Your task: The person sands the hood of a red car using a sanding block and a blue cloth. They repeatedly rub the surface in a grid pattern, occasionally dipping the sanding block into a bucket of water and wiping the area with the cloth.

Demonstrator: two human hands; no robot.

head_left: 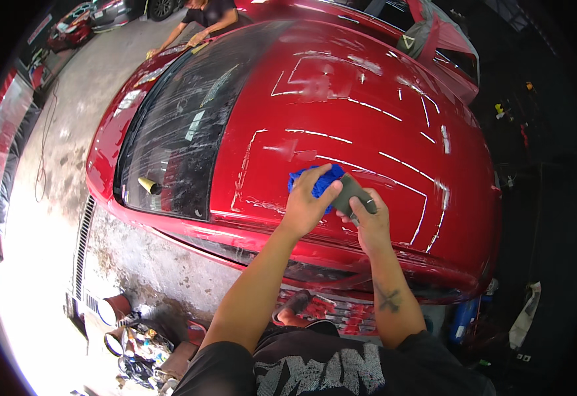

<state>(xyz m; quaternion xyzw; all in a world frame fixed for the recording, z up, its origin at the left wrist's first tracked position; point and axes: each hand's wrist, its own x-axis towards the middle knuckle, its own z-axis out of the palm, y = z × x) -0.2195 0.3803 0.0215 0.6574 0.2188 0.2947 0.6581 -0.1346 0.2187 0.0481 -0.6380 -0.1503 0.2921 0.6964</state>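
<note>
- A blue cloth point(313, 182) is pressed flat on the red car roof point(367, 119) under the open left hand point(307, 206).
- A grey block point(351, 195) is gripped in the right hand point(369, 221) beside it.
- Rubbing appears underway; firm, even strokes are called for next.
- A co-worker point(204, 20) is seen at the windscreen point(176, 132).

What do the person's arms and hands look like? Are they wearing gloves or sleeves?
No gloves: both the left hand and the right hand are bare. The forearms are bare too, with no long sleeves. The right forearm has a small dark cross-shaped tattoo. No watch or bracelets show. The person wears a black shirt with big pale lettering.
</note>
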